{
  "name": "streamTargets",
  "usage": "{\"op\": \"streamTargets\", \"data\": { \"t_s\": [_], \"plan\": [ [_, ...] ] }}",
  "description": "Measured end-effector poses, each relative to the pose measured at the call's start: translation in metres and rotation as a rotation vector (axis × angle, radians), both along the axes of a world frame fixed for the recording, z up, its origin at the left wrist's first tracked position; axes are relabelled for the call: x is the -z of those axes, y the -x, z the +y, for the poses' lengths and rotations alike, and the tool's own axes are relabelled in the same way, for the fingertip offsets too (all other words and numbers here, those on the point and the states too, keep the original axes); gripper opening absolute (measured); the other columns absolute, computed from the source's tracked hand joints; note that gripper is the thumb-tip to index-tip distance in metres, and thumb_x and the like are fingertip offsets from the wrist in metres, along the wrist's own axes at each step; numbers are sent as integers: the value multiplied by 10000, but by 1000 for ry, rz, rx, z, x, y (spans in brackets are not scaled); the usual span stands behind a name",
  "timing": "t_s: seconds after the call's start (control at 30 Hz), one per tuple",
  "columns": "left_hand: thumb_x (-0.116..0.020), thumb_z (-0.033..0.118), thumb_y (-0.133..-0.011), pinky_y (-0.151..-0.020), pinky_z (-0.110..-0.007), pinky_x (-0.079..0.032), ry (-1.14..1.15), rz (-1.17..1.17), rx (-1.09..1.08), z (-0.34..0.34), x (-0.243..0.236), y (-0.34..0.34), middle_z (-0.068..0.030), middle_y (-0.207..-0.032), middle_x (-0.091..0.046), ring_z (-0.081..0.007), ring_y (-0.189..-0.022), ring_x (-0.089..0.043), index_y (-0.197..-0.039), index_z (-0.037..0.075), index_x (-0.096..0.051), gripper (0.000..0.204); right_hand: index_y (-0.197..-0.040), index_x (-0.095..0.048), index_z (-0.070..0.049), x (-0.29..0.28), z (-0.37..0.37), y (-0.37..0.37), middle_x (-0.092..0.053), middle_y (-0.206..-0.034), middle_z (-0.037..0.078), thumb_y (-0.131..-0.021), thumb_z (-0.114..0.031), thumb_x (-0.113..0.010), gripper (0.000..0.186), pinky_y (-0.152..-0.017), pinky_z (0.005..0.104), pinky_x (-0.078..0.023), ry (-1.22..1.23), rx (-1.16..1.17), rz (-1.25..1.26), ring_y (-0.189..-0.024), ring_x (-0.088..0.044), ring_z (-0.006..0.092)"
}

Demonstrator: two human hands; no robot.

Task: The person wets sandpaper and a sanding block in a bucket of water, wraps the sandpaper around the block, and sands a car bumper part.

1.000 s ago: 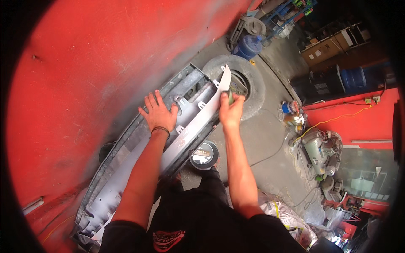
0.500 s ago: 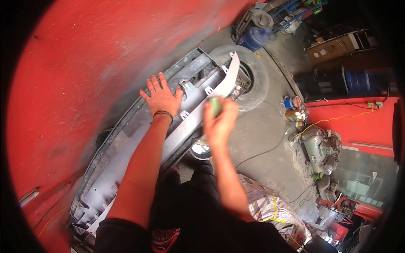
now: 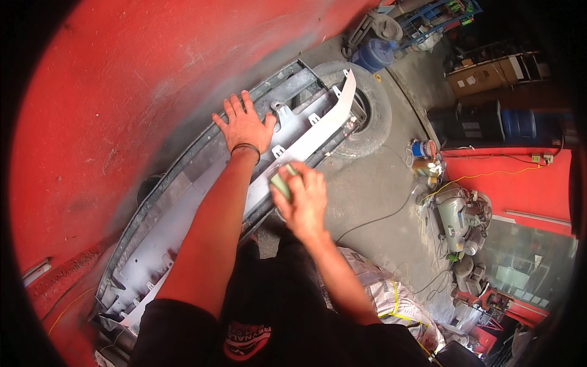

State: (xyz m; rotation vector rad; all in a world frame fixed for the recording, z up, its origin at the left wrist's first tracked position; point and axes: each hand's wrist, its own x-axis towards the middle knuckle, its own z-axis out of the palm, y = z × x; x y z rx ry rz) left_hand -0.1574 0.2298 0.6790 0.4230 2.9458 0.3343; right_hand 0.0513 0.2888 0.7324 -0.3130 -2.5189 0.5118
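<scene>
Moves lower along the white strip than in the earlier frame, gripping a green pad in the curled right hand. Seems to be rubbing the strip, just ahead of that hand; calls next for even pressure. Rests the left hand, spread wide and holding nothing, on the grey-white panel, beyond the strip.

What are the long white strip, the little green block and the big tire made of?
The long white strip looks like matte plastic, with thin tabs along one edge. The green block looks dull, maybe foam or rubber; it's too covered to be sure. The tire seems rubber: a thick, dull grey ring that looks dusty.
</scene>
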Motion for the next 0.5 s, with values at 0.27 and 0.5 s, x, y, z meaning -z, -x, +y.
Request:
{"op": "streamTargets", "data": {
  "t_s": [0.27,0.5],
  "plan": [
    [-515,610,-1046,-1329,-750,-154,-8,28,16,11,4,-4,-204,-1810,-316,-387,-1695,-237,-1786,69,-264,950,-1244,-729,-45,3,143,51,-693,-1113,181,-984,-272,-810,354,-898,516,-480,-38,261,72,-1020,-631,385],
    [-522,592,-1052,-1331,-754,-147,-10,-3,16,5,-1,0,-211,-1826,-287,-393,-1703,-227,-1792,72,-239,948,-1314,-758,-109,-2,108,31,-734,-1338,148,-988,-273,-823,371,-1002,521,-506,-140,65,-3,-1129,-658,389]
  ]
}}
